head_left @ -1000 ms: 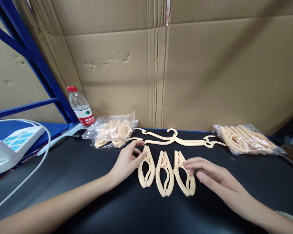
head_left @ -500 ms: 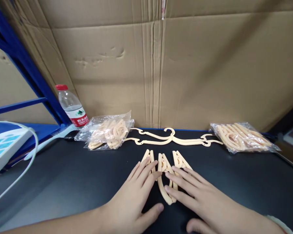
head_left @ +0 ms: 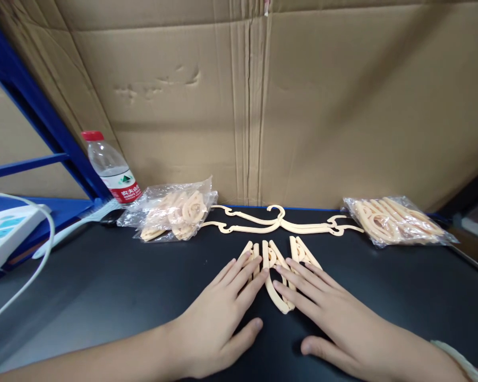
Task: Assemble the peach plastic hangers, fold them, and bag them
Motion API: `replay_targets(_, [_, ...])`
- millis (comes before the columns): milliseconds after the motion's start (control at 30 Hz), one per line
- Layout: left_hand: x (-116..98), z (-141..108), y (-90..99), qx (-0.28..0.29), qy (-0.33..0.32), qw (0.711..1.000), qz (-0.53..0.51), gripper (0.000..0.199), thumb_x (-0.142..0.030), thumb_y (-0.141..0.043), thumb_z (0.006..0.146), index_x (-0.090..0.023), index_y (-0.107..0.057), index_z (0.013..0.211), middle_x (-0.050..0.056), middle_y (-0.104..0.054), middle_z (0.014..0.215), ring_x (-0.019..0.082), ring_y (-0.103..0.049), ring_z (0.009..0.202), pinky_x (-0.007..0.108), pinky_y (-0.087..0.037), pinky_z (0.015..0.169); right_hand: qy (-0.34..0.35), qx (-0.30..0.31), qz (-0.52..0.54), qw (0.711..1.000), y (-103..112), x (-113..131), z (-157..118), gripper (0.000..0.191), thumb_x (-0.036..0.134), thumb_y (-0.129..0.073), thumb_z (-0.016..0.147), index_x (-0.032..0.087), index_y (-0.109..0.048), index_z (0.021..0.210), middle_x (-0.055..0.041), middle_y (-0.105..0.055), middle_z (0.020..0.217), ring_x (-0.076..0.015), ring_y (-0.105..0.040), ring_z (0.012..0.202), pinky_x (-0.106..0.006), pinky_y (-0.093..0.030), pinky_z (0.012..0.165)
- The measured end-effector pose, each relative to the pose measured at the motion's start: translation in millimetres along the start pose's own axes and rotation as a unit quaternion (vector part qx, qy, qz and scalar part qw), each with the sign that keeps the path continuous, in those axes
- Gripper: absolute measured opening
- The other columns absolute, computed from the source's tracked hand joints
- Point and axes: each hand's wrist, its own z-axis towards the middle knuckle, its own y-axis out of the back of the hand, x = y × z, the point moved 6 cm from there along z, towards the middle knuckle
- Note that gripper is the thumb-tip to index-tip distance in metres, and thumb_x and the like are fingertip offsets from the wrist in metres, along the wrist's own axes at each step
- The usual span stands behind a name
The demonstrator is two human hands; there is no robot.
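Three folded cream plastic hangers lie side by side on the black table. My left hand (head_left: 223, 307) rests flat with fingers outstretched over the left folded hanger (head_left: 256, 253), covering most of it. The middle folded hanger (head_left: 275, 297) shows between my two hands, its curved hook part toward me. My right hand (head_left: 334, 313) lies open, its fingers across the right folded hanger (head_left: 298, 246) and the edge of the middle one. Behind them, unfolded hangers (head_left: 255, 229) are spread out, with a hook pointing to the back.
A clear bag of hangers (head_left: 179, 212) lies at the back left, another bag of hangers (head_left: 398, 220) at the back right. A water bottle (head_left: 111, 170) leans by the blue frame (head_left: 35, 111). A white cable (head_left: 48, 249) loops at left. Cardboard (head_left: 175, 106) stands behind.
Both hands and the folded hangers have shifted slightly away from me; the middle and right hangers also sit a little further right. The camera view has tilted slightly.
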Motion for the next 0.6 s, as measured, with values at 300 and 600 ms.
replay_targets(300, [-8,-4,4.6,-0.054,-0.021,0.998,-0.001,0.067,0.000,-0.044,0.064,-0.017,-0.044,0.128,0.014,-0.036,0.151,0.029,-0.023,0.145,0.053,-0.025,0.118,-0.005,0.008,-0.028,1.000,-1,-3,2,0.069,0.054,-0.047,0.095,0.030,-0.016,0.152,-0.0064,-0.014,0.159,-0.0344,-0.009,0.146,-0.061,-0.014,0.115])
replay_targets(600, [-10,-2,7.7,-0.085,-0.019,0.996,-0.001,0.063,-0.008,-0.048,0.085,-0.022,-0.029,0.144,0.013,-0.042,0.149,0.029,-0.030,0.143,0.051,-0.032,0.115,0.019,-0.019,-0.032,0.999,2,1,0,0.070,0.049,-0.050,0.095,0.029,-0.014,0.153,-0.0060,-0.012,0.160,-0.0330,-0.009,0.146,-0.057,-0.014,0.116])
